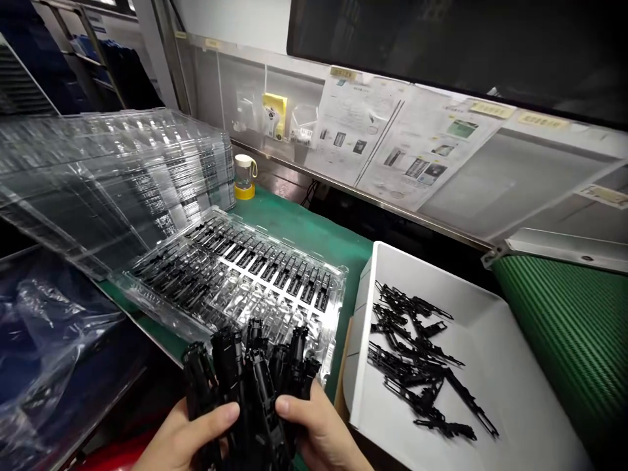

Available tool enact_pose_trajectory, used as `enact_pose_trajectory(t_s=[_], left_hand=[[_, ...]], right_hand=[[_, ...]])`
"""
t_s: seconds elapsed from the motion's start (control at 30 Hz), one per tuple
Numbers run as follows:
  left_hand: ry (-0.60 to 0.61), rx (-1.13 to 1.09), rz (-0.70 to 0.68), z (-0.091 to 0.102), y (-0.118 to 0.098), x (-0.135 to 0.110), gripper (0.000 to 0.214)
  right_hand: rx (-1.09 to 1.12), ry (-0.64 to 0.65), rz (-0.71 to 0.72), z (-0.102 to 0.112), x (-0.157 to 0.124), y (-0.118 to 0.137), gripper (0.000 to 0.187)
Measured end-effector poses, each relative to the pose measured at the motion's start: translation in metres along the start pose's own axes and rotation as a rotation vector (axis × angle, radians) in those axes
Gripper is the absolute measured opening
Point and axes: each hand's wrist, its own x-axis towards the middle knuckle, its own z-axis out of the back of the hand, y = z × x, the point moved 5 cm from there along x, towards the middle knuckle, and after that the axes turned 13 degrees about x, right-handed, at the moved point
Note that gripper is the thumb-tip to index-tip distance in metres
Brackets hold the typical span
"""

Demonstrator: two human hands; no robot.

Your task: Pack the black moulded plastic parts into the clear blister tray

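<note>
Between my two hands is a bundle of long black plastic parts [260,379], standing roughly upright near the bottom of the view. My left hand [189,435] is wrapped round the left side of the bundle, thumb across the front. On the right side my right hand [318,425] grips it, thumb pressed on the parts. Just beyond lies a clear plastic tray [338,288] with rows of similar black parts in its slots; some nearer slots show no part. A white bin [490,366] to the right holds a loose pile of such parts [417,347].
Stacked clear trays [147,176] rise at the left, beside a bottle with a yellow base [244,176] on the green table mat [294,226]. Instruction sheets [358,131] hang below a dark screen [466,52]. A green ribbed belt [574,327] runs along the right.
</note>
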Motion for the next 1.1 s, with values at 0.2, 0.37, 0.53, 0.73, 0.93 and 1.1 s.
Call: enact_pose_trajectory(t_s=[0.2,0.37,0.53,0.73,0.93,1.1], left_hand=[[0.116,0.021,0.180,0.025,-0.030,0.019,0.061],[0.128,0.043,0.246,0.026,-0.037,0.028,0.066],[0.075,0.140,0.111,0.022,-0.035,0.053,0.066],[-0.110,0.202,-0.062,0.018,-0.048,0.083,0.057],[-0.081,0.209,-0.069,0.015,-0.052,0.093,0.051],[-0.027,0.244,-0.071,0.013,-0.049,0.089,0.050]], right_hand=[[0.036,-0.097,0.008,-0.019,0.025,-0.013,0.052],[0.049,-0.116,0.058,-0.014,0.031,-0.010,0.051],[-0.119,-0.146,0.067,-0.006,0.050,-0.003,0.052],[-0.817,-0.036,0.189,-0.019,0.093,0.022,0.045],[-1.141,-0.169,0.297,-0.013,0.100,0.035,0.050],[-1.393,-0.256,0.353,-0.007,0.089,0.041,0.048]])
